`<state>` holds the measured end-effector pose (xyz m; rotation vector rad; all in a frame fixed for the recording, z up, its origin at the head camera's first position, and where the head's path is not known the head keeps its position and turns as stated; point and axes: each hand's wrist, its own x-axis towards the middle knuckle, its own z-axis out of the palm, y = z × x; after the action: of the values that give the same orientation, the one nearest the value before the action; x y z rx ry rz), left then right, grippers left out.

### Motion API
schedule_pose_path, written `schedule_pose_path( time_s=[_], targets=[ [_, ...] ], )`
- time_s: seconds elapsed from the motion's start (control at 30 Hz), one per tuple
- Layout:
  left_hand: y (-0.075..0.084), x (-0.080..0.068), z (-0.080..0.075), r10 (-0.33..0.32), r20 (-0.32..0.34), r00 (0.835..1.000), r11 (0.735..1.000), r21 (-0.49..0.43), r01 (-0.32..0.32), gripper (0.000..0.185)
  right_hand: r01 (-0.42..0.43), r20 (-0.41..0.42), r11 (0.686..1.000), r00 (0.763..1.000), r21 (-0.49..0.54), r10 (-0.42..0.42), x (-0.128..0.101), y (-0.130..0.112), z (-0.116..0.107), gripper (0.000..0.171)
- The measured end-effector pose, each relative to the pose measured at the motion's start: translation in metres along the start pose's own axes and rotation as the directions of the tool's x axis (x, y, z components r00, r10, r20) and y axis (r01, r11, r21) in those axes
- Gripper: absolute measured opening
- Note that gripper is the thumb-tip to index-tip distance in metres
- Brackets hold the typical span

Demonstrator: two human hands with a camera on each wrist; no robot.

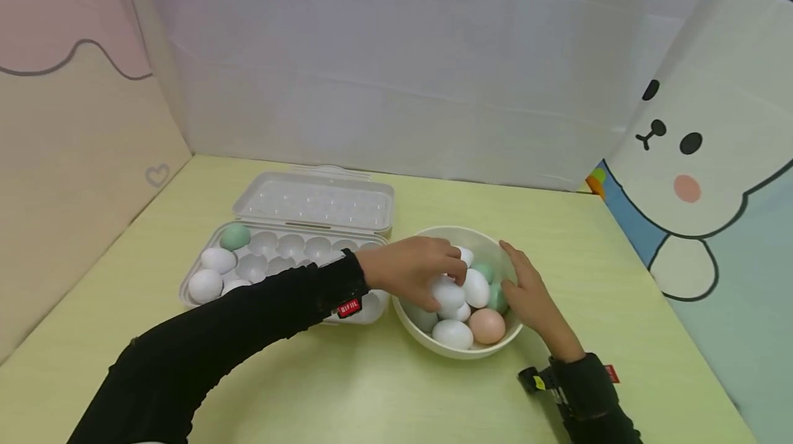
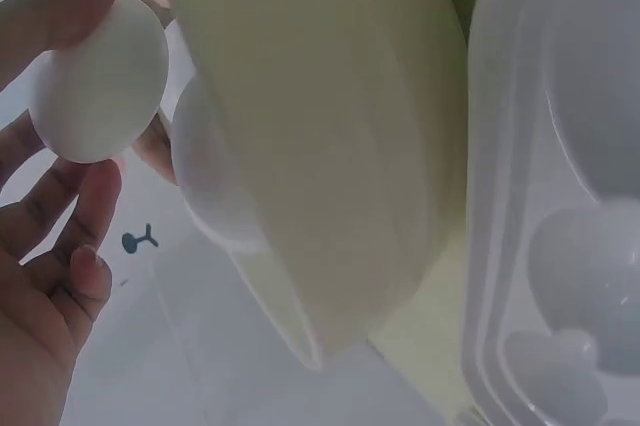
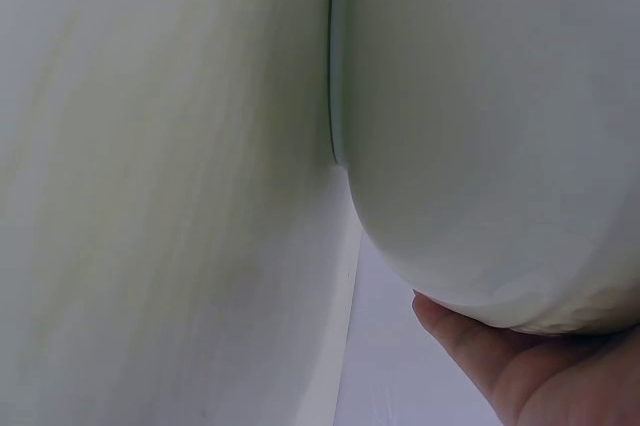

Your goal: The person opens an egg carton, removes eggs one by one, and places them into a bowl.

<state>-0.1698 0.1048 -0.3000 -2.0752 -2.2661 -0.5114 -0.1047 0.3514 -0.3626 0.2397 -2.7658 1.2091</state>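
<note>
A cream bowl [image 1: 416, 337] of white, green and brownish eggs stands on the table. My left hand [image 1: 411, 266] reaches over its left side and pinches a white egg [image 2: 100, 81] between thumb and fingertips. In the left wrist view this egg is at the level of the bowl's rim. My right hand [image 1: 534, 296] holds the bowl's right side, thumb over the rim and fingers along the outer wall. A brownish egg [image 1: 487, 326] and a white egg [image 1: 453, 334] lie at the near side of the bowl.
Left of the bowl, a clear plastic egg carton [image 1: 186, 290] lies with its lid [image 1: 314, 199] folded back. A green egg [image 1: 235, 237] and several white eggs fill its left end; my left forearm [image 1: 248, 320] crosses over its near part. Printed cloth walls [image 1: 396, 72] stand behind and beside the table.
</note>
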Motion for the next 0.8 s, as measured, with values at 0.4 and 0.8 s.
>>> schedule_pose_path(
  time_s=[0.4, 0.8],
  targets=[
    [0.000, 0.012, 0.019, -0.039, 0.083, 0.996, 0.998, 0.056, 0.034, 0.027, -0.006, 0.000, 1.000, 1.000, -0.015, 0.006, 0.001, 0.000, 0.001, 0.063],
    [-0.003, 0.005, 0.014, -0.057, 0.095, 0.994, 0.995, 0.084, 0.049, 0.049, 0.002, -0.007, 1.000, 1.000, -0.023, -0.002, 0.002, 0.002, 0.001, 0.063]
  ],
)
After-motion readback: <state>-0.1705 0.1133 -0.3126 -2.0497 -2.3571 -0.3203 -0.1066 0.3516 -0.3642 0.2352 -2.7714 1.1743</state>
